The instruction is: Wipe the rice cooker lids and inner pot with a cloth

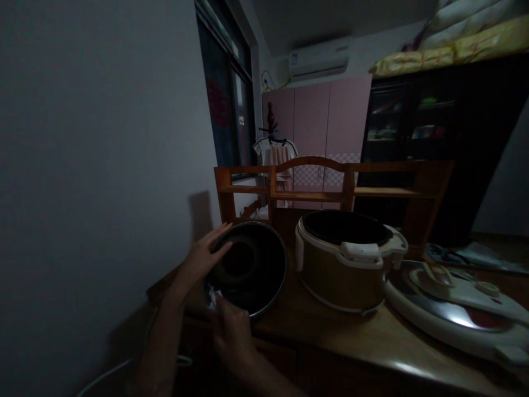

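Observation:
A dark inner pot [264,270] is tilted on its side, with its open mouth facing me. My left hand [202,256] grips the pot's upper left rim, one digit reaching over the opening and the other fingers along the edge. Closed around a crumpled white tissue or cloth [214,298], my right hand [235,331] presses it against the lower left rim. To the right stands the pressure cooker body [339,275], gold with cream trim and a dark open top. Beyond it lies the cooker's lid [458,303], cream and shiny metal.
The wooden desk [330,336] carries all these things, with a low wooden shelf rack [309,196] along its back. A bare wall [124,138] rises close on the left. A white cord [107,372] hangs below the desk at lower left.

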`<act>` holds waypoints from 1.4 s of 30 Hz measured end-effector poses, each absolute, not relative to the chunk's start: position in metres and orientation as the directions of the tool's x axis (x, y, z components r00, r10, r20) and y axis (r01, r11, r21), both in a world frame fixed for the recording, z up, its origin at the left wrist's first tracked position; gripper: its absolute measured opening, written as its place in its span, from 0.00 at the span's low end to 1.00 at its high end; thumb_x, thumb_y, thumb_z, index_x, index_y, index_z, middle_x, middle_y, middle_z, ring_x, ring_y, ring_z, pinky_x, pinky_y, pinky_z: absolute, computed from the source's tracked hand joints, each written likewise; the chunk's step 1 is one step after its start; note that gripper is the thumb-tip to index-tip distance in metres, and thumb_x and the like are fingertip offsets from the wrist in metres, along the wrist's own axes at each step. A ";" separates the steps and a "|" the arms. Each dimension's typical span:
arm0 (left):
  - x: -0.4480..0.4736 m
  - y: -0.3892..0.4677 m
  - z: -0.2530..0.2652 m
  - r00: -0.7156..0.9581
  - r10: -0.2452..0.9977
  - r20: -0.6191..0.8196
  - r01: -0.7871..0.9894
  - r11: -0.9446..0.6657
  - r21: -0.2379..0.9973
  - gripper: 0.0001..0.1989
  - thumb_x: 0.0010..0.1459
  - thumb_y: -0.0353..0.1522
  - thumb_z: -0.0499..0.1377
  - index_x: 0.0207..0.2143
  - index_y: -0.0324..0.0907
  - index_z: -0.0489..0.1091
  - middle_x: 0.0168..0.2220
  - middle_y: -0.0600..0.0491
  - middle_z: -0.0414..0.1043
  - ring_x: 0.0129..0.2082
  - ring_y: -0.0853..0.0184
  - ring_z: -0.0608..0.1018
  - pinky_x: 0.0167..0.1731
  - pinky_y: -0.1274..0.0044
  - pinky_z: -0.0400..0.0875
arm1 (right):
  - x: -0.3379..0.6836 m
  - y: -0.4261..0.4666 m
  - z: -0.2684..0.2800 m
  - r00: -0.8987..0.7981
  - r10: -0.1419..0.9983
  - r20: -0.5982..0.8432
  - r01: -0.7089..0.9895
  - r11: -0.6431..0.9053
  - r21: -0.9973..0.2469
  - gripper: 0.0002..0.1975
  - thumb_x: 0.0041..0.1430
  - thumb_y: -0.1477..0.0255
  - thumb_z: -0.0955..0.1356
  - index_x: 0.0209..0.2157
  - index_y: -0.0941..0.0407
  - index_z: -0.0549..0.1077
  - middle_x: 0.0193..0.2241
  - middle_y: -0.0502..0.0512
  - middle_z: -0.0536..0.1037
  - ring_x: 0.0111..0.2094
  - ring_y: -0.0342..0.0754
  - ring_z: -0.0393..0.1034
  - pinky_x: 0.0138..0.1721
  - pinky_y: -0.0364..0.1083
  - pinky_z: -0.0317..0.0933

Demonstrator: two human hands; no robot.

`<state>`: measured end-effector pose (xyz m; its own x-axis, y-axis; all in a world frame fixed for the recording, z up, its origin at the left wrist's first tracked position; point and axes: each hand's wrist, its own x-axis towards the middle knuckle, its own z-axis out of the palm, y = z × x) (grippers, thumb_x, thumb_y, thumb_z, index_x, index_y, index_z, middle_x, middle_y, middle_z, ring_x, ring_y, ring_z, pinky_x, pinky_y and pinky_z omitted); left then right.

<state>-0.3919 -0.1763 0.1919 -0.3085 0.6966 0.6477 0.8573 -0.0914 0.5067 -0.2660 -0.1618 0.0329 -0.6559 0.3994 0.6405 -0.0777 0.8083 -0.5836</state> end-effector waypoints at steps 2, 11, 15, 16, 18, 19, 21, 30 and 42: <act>-0.385 -0.183 0.166 -0.396 0.662 0.636 0.792 -0.104 0.601 0.30 0.58 0.42 0.57 0.63 0.53 0.58 0.63 0.57 0.61 0.62 0.63 0.65 0.62 0.71 0.57 | -0.268 -0.162 0.034 -0.647 0.423 0.634 -0.080 0.789 -0.609 0.23 0.63 0.76 0.60 0.60 0.53 0.60 0.48 0.56 0.77 0.47 0.49 0.73 0.46 0.45 0.65; -0.385 -0.182 0.141 -0.577 0.543 0.610 0.617 -0.199 0.761 0.31 0.55 0.30 0.51 0.62 0.53 0.60 0.60 0.62 0.65 0.60 0.63 0.67 0.61 0.71 0.61 | -0.260 -0.160 0.055 -0.718 0.436 0.542 -0.125 0.685 -0.717 0.15 0.69 0.67 0.57 0.51 0.52 0.70 0.40 0.53 0.79 0.38 0.47 0.75 0.37 0.41 0.62; -0.398 -0.180 0.153 -0.547 0.612 0.572 0.548 -0.255 0.797 0.32 0.51 0.29 0.53 0.60 0.51 0.63 0.59 0.60 0.67 0.60 0.60 0.67 0.61 0.68 0.61 | -0.253 -0.153 0.059 -0.755 0.388 0.528 -0.141 0.690 -0.710 0.16 0.70 0.66 0.57 0.48 0.53 0.72 0.38 0.51 0.79 0.35 0.45 0.74 0.34 0.39 0.60; -0.402 -0.180 0.157 -0.528 0.630 0.570 0.550 -0.258 0.794 0.32 0.50 0.28 0.54 0.59 0.51 0.64 0.58 0.60 0.68 0.60 0.60 0.67 0.62 0.68 0.60 | -0.252 -0.153 0.058 -0.767 0.375 0.521 -0.134 0.700 -0.702 0.16 0.69 0.65 0.57 0.47 0.53 0.72 0.37 0.51 0.79 0.34 0.45 0.73 0.33 0.39 0.59; -0.410 -0.182 0.168 -0.475 0.680 0.558 0.562 -0.253 0.787 0.30 0.49 0.28 0.55 0.57 0.50 0.67 0.58 0.58 0.68 0.60 0.59 0.68 0.62 0.67 0.58 | -0.251 -0.154 0.056 -0.790 0.354 0.501 -0.115 0.717 -0.688 0.16 0.69 0.65 0.57 0.45 0.54 0.73 0.35 0.51 0.79 0.32 0.45 0.73 0.32 0.39 0.59; -0.413 -0.183 0.174 -0.444 0.713 0.542 0.562 -0.250 0.789 0.30 0.49 0.29 0.55 0.57 0.49 0.68 0.58 0.58 0.68 0.60 0.58 0.68 0.62 0.67 0.58 | -0.251 -0.156 0.055 -0.801 0.341 0.492 -0.112 0.722 -0.683 0.16 0.69 0.65 0.57 0.46 0.53 0.73 0.34 0.51 0.79 0.32 0.45 0.73 0.31 0.39 0.59; -0.415 -0.187 0.186 -0.390 0.773 0.501 0.552 -0.239 0.799 0.28 0.50 0.30 0.57 0.55 0.48 0.69 0.57 0.56 0.69 0.59 0.58 0.68 0.61 0.66 0.59 | -0.250 -0.161 0.054 -0.814 0.314 0.488 -0.120 0.732 -0.670 0.15 0.69 0.66 0.58 0.50 0.52 0.71 0.36 0.51 0.79 0.33 0.45 0.74 0.31 0.39 0.60; -0.408 -0.165 0.211 -0.186 0.903 0.388 0.467 -0.266 0.843 0.27 0.51 0.30 0.60 0.55 0.44 0.69 0.56 0.51 0.70 0.57 0.56 0.71 0.60 0.63 0.59 | -0.229 -0.150 0.048 -0.858 0.218 0.466 -0.104 0.814 -0.572 0.22 0.67 0.71 0.58 0.62 0.51 0.58 0.50 0.56 0.76 0.47 0.49 0.73 0.44 0.42 0.64; -0.417 -0.136 0.220 -0.181 0.961 0.210 0.365 -0.133 0.922 0.24 0.51 0.29 0.61 0.53 0.46 0.71 0.54 0.51 0.72 0.52 0.56 0.74 0.53 0.65 0.68 | -0.183 -0.105 0.054 -0.893 0.105 0.438 -0.033 0.954 -0.296 0.21 0.61 0.79 0.62 0.56 0.56 0.65 0.49 0.58 0.76 0.49 0.50 0.70 0.51 0.46 0.61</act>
<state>-0.4170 -0.1357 0.2203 -0.1812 0.9607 0.2102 0.3648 -0.1328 0.9216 -0.1834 -0.1050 0.0535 -0.8927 0.1049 0.4383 -0.0334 0.9545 -0.2964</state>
